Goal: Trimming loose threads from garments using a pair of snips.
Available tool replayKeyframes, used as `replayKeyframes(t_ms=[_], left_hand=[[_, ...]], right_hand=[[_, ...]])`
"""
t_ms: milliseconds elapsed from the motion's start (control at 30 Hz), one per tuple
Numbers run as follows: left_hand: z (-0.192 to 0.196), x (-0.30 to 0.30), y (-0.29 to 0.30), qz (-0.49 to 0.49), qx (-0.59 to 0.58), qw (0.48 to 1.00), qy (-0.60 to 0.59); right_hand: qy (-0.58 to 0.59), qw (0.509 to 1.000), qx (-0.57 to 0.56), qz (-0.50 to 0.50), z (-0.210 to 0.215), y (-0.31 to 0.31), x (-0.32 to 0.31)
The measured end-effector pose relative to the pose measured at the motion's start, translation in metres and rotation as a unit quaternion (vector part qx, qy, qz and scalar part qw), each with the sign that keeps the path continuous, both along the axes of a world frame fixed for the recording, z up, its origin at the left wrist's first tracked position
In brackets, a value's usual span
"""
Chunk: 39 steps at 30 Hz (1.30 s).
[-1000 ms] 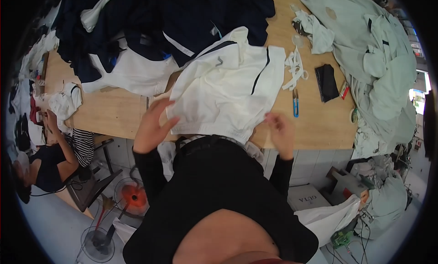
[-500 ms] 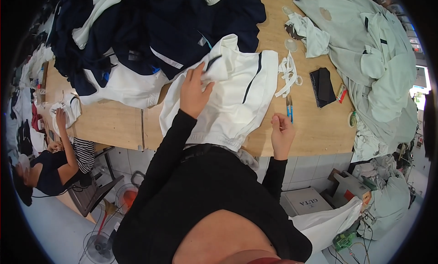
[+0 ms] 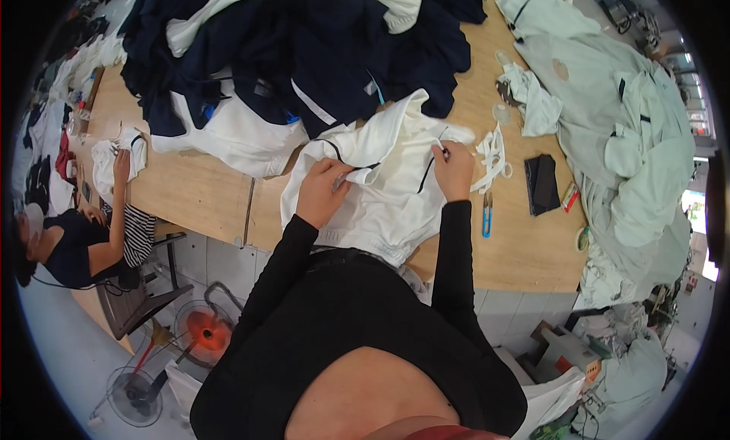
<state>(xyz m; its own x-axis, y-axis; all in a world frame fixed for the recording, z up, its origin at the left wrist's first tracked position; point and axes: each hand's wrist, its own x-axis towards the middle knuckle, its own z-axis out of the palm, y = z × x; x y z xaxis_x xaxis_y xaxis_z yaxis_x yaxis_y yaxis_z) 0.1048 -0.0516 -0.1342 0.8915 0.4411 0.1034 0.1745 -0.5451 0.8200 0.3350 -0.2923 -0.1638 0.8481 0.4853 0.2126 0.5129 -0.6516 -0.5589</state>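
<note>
A white garment (image 3: pixel 372 212) with narrow dark strips and a gathered, elastic-looking edge lies rumpled on the table in front of me. My left hand (image 3: pixel 323 191) pinches its fabric beside one dark strip, at the left of the piece. At the upper right of the same garment my right hand (image 3: pixel 456 169) is closed on its edge, fingertips pressed together. Between the hands the cloth is lifted into folds. Blue-handled thread snips (image 3: pixel 487 216) rest on the table below my right hand, touched by neither hand.
Navy and white garments (image 3: pixel 304 52) are heaped across the far side of the wooden table (image 3: pixel 525 250). White strips (image 3: pixel 493 163), a dark wallet-like case (image 3: pixel 541 185) and pale green cloth (image 3: pixel 608 98) lie to the right. At far left another person (image 3: pixel 87 238) handles white cloth.
My right hand has moved up from beside the snips onto the garment and closed on it. My left hand has come down a little and now pinches the cloth.
</note>
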Motion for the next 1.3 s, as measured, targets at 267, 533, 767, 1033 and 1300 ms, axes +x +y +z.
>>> replayKeyframes(t_ms=[267, 533, 767, 1033, 1300], left_hand=[[-0.005, -0.021, 0.015, 0.008, 0.039, 0.998, -0.051], [0.081, -0.018, 0.011, -0.158, 0.114, 0.969, -0.149], [0.084, -0.096, 0.059, 0.0, -0.13, 0.969, -0.208], [0.038, -0.152, 0.123, 0.269, -0.182, 0.902, -0.284], [0.068, -0.169, 0.13, 0.307, -0.094, 0.914, -0.249]], right_hand=[[0.189, 0.96, 0.201, 0.043, 0.062, -0.016, -0.054], [0.03, 0.953, 0.033, 0.298, 0.094, 0.07, -0.113], [0.02, 0.824, -0.044, 0.564, 0.246, 0.097, -0.123], [0.251, 0.9, 0.206, 0.29, 0.277, 0.062, -0.012], [-0.244, 0.765, 0.564, -0.192, 0.382, -0.158, 0.071]])
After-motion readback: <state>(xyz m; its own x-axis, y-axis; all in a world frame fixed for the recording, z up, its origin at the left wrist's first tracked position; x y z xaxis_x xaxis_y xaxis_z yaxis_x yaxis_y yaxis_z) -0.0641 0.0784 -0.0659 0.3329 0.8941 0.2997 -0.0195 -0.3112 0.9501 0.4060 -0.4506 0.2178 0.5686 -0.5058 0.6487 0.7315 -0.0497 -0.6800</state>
